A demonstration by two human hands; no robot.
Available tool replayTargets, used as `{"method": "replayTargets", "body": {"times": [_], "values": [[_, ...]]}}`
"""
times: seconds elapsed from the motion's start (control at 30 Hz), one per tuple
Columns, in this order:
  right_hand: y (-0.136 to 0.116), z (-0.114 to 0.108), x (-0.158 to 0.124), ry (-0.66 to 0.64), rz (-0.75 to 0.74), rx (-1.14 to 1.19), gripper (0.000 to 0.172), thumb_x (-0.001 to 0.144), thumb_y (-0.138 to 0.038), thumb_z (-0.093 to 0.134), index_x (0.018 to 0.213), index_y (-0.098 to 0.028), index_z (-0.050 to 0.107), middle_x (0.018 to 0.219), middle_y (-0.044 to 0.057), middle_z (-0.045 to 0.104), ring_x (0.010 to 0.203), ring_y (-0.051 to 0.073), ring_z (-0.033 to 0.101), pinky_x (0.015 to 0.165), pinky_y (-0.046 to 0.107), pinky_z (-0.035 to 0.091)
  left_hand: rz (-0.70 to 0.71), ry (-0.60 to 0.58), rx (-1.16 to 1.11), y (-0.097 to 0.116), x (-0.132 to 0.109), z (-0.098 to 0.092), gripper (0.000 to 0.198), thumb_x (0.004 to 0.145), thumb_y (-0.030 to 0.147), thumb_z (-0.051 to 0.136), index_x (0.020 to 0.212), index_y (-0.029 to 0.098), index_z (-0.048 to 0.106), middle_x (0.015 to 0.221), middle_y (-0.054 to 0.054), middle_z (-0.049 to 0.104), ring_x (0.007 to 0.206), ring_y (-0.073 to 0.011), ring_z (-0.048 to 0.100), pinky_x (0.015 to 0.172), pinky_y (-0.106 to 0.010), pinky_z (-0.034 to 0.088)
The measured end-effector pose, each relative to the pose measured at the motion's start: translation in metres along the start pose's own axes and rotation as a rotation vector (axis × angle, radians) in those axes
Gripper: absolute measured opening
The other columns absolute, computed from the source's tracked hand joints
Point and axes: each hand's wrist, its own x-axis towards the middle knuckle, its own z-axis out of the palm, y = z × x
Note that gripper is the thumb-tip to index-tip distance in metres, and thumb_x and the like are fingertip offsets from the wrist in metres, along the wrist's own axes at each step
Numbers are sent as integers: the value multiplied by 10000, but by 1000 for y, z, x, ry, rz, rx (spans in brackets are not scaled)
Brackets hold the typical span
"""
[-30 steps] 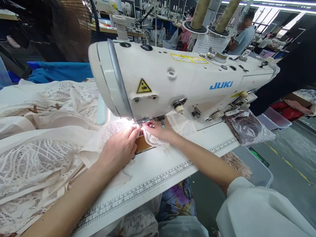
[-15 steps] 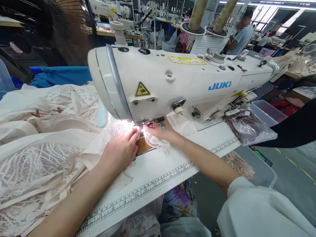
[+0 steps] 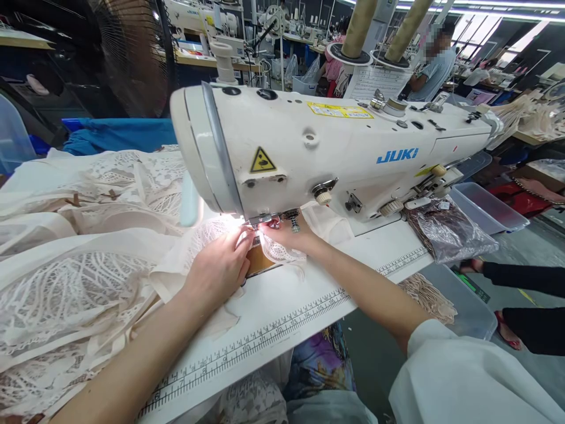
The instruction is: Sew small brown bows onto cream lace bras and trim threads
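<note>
Under the lit needle area of a white JUKI sewing machine [image 3: 282, 147] lies a cream lace bra [image 3: 279, 252], its scalloped edge draped over the brown plate. My left hand [image 3: 223, 259] is closed, thumb and fingertips pinching the fabric just left of the presser foot. On the other side my right hand [image 3: 289, 234] grips the same lace close to the needle, its fingers partly hidden by the machine head. The needle itself is lost in glare. More cream lace bras [image 3: 88, 277] lie heaped beside my left forearm.
A printed ruler strip [image 3: 265, 341] runs along the table's front edge. At the right end sits a plastic bag of brown material [image 3: 445, 229], above a clear bin [image 3: 468, 300]. A fan [image 3: 132, 53] stands back left. A passer-by's legs [image 3: 529, 306] show at right.
Both hands keep their hold on the lace with hardly any shift. The view has tilted slightly. At right, the passer-by's dark-clothed legs have moved, and their feet now show.
</note>
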Motion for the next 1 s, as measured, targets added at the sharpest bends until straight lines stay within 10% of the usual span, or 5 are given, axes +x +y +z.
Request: {"method": "replayTargets", "body": {"times": [1.0], "values": [[6,8,4,52,-42,2,214,836,-235,602,632,-236,541,711,-17,704,807,198,666,822,330,479,63,32,-55,-3,2,5,441,898,123,411,1262,143,660,1227,-146,697,1114,-296,660,942,-440,575]]}}
